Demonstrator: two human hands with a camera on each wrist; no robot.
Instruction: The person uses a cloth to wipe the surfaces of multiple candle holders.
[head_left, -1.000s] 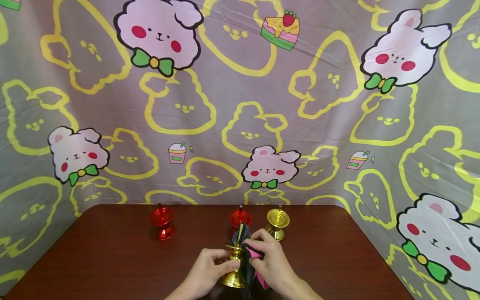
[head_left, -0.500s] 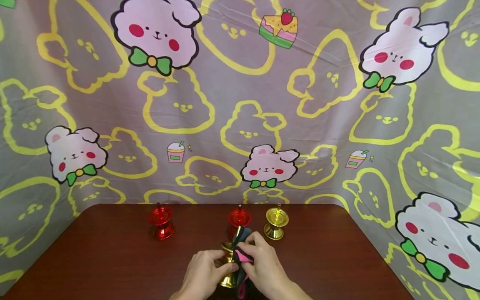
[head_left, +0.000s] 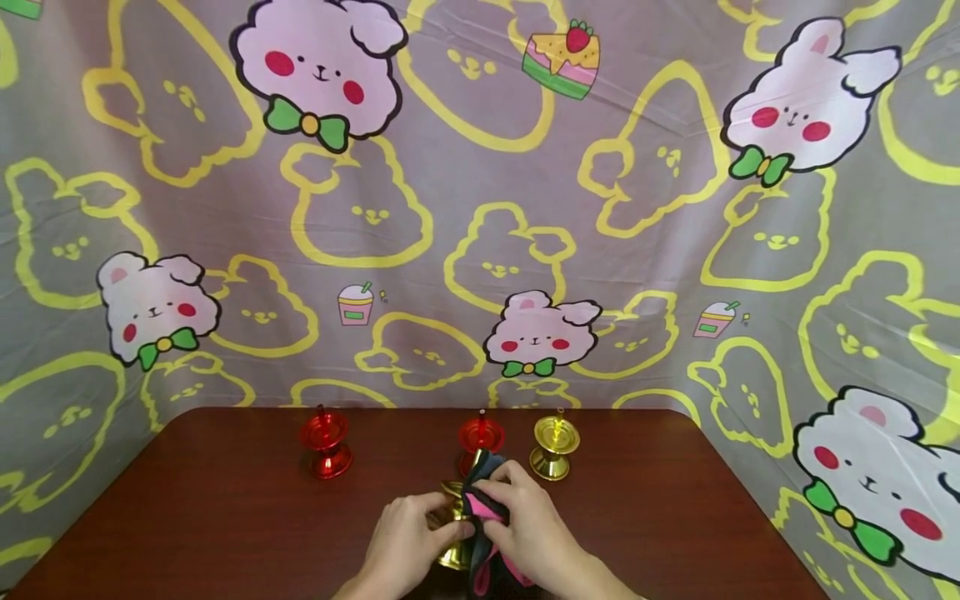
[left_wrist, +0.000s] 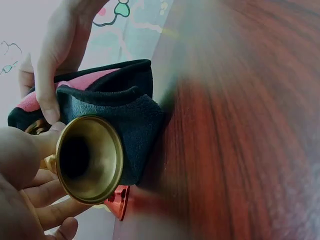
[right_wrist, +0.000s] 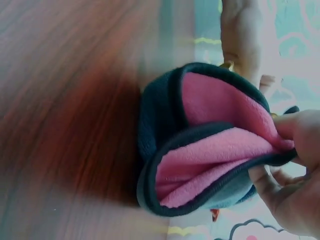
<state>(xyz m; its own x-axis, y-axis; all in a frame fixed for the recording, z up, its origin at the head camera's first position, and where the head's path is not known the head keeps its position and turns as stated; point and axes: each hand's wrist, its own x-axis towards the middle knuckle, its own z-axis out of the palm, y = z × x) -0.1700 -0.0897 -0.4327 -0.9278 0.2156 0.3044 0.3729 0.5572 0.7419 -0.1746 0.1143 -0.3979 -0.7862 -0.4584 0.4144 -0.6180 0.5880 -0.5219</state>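
Near the table's front edge, my left hand (head_left: 401, 537) grips a shiny gold candle holder (head_left: 453, 557) around its stem. The left wrist view looks into the hollow flared base (left_wrist: 102, 162). My right hand (head_left: 534, 525) pinches a folded cloth (head_left: 483, 505), dark grey on one side and pink on the other, with black edging. That cloth lies against the holder's right side and top, hiding much of the upper dish. In the right wrist view, the cloth (right_wrist: 215, 102) bunches between thumb and fingers, its pink folds facing the camera.
Along the back of the dark wood table (head_left: 225, 517) stand a red candle holder (head_left: 327, 446) on the left, another red one (head_left: 482, 435) behind the hands, and a gold one (head_left: 555, 450) to its right. A patterned cloth backdrop (head_left: 645, 275) surrounds the table's back and sides.
The right hand and cloth have shifted slightly left, covering more of the gold candle holder. The holder has also moved a little left. Both hands keep their hold.
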